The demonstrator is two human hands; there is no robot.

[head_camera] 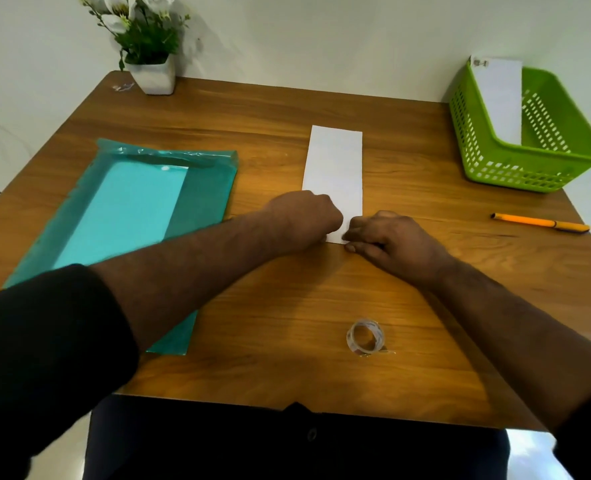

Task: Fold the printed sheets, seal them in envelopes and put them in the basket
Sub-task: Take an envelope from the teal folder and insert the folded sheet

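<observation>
At the middle of the table (287, 109), seen from my head camera, a white folded sheet (334, 164) lies as a long strip running away from me. My left hand (304, 216) and right hand (391, 237) sit close together at its near end, fingers curled down onto the paper. I judge they pin and crease that end so the fold stays sharp, though whether the fingers pinch the edge or only press I cannot tell.

The green basket (516, 168) stands at the far right corner, one white envelope (500, 95) leaning inside, so one piece looks done. A teal plastic sleeve (141, 202) lies to my left, probably the paper supply. The tape roll (365, 336) waits near me for sealing, the orange pen (540, 222) off to the right.
</observation>
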